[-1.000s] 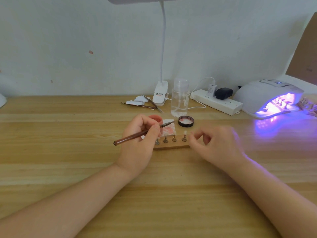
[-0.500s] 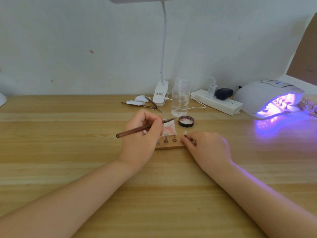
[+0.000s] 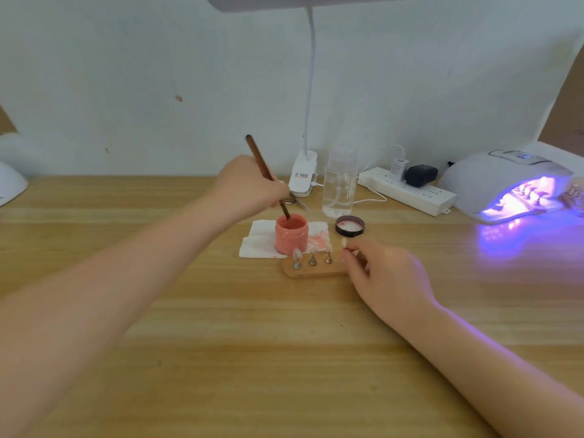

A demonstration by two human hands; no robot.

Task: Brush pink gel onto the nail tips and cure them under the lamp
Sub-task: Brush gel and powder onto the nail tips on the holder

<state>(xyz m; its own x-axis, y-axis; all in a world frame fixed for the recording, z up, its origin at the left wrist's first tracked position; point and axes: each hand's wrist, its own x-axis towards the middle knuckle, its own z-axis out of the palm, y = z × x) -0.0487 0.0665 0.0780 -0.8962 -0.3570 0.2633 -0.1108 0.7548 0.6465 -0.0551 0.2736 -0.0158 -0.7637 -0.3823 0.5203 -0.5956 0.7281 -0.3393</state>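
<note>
- Pink gel is filling an open jar (image 3: 291, 235) that is standing on a stained white tissue (image 3: 257, 240), just behind the wooden holder (image 3: 311, 270)
- The left hand (image 3: 249, 184) is gripping a brown brush (image 3: 267, 175), fingers curled round its handle, and the brush is tilting with its tip dipping into the jar's mouth
- Three small metal stands are sitting in a row on the holder; the leftmost is carrying a clear nail tip (image 3: 296, 252)
- The right hand (image 3: 388, 273) is resting at the holder's right end, its thumb and forefinger pinching a stand that is bearing a pale nail tip (image 3: 343, 242)
- The jar's black lid (image 3: 349, 226) is lying upturned just right of the tissue
- A clear bottle (image 3: 339, 188) and the clip base of a white desk lamp (image 3: 302, 175) are standing behind the jar
- A white power strip (image 3: 407, 191) is lying by the wall
- Far right, the curing lamp (image 3: 502, 184) is glowing violet across the wooden table (image 3: 284, 358)
</note>
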